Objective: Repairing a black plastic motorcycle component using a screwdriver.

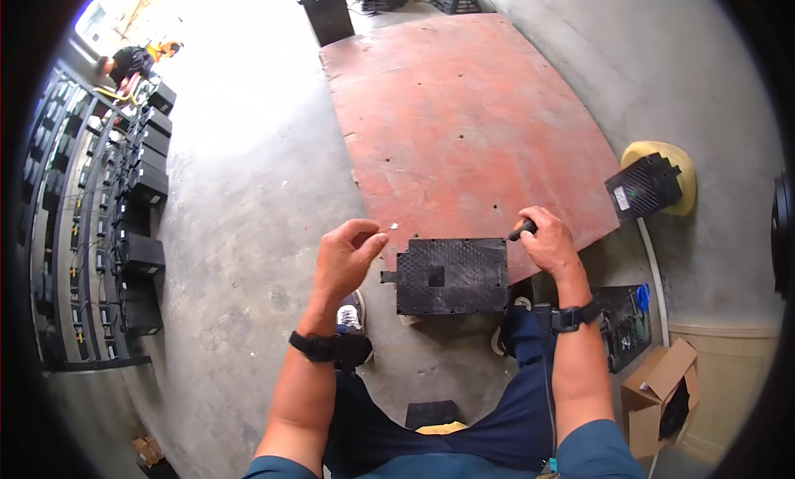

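A black case [472, 280], its checkered top scuffed (a plain dark square [436, 276] sat left of centre), lay at the near end of a red board [464, 106]; the left hand [348, 255], thumb close to fingertips, held what I couldn't tell, if anything; the right hand [546, 243] gripped a dark tool [522, 229]

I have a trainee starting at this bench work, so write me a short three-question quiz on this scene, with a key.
1. Which hand holds the small dark tool?
2. True or false: the left hand is apart from the flat black case.
3. Fill in the colour: the broad board stretching away beyond the case is ____.

Key:
1. The right hand.
2. True.
3. Red.
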The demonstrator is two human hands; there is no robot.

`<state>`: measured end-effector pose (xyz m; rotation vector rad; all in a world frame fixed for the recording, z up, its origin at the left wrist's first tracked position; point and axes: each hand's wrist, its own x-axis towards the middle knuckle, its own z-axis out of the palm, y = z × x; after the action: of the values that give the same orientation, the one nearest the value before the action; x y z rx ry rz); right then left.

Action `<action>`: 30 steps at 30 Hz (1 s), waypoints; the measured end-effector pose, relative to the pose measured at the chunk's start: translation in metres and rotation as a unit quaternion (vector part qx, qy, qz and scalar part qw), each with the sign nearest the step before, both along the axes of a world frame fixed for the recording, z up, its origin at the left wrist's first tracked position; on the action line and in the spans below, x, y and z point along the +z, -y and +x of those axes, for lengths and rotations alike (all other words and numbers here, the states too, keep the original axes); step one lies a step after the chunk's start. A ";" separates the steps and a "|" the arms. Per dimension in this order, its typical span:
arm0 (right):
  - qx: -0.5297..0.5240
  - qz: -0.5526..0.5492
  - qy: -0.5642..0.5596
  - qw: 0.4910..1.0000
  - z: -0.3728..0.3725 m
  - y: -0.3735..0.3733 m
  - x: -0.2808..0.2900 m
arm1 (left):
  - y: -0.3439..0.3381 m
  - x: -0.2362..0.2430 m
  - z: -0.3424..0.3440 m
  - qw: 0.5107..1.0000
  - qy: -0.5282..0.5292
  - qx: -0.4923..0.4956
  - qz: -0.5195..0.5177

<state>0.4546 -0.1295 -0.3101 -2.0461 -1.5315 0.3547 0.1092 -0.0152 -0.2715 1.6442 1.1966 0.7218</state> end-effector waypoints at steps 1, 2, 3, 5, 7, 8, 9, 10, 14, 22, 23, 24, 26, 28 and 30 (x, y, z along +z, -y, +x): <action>0.013 -0.018 -0.024 0.999 0.004 0.001 0.000 | -0.001 -0.003 0.001 1.000 0.002 -0.004 0.005; 0.003 -0.016 0.001 1.000 0.006 0.001 -0.003 | -0.002 -0.005 0.002 1.000 0.005 -0.008 0.007; -0.011 -0.021 0.026 0.999 0.006 0.001 -0.005 | -0.003 -0.008 0.001 1.000 0.000 -0.007 0.008; -0.033 -0.054 0.055 0.997 0.001 -0.004 -0.006 | -0.007 -0.016 -0.008 1.000 -0.006 -0.006 0.024; -0.049 -0.083 0.059 0.994 -0.001 -0.006 -0.008 | -0.007 -0.016 -0.010 1.000 0.011 -0.009 0.015; -0.053 -0.081 0.059 0.994 -0.002 -0.006 -0.006 | -0.008 -0.015 -0.010 1.000 0.014 -0.005 0.018; -0.067 -0.085 0.065 0.992 -0.002 -0.004 -0.001 | -0.008 -0.016 -0.008 1.000 0.013 -0.009 0.018; -0.066 -0.086 0.046 0.993 -0.006 -0.003 0.004 | -0.008 -0.016 -0.009 1.000 0.018 -0.008 0.008; -0.041 -0.026 0.006 0.999 -0.004 -0.001 0.001 | -0.010 -0.016 -0.007 1.000 0.005 -0.025 0.008; -0.064 -0.137 0.010 0.988 -0.004 -0.002 0.017 | -0.010 -0.019 -0.008 0.999 0.010 -0.034 0.005; -0.072 -0.172 0.014 0.982 -0.005 -0.003 0.020 | -0.009 -0.018 -0.008 0.999 -0.001 -0.032 0.004; -0.071 -0.173 0.012 0.982 -0.005 -0.002 0.020 | -0.009 -0.017 -0.008 0.999 -0.013 -0.030 0.003; -0.072 -0.161 0.009 0.984 -0.005 0.000 0.022 | -0.008 -0.015 -0.006 1.000 -0.014 -0.026 0.005; -0.049 -0.103 0.010 0.993 -0.004 0.000 0.009 | -0.009 -0.016 -0.007 1.000 -0.013 -0.023 0.005; -0.027 -0.046 0.013 0.998 0.000 0.001 -0.004 | -0.010 -0.017 -0.008 0.999 0.018 -0.031 0.004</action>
<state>0.4545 -0.1305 -0.3138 -2.1667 -1.4978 0.3851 0.1013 -0.0049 -0.2882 1.6598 1.1129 0.7148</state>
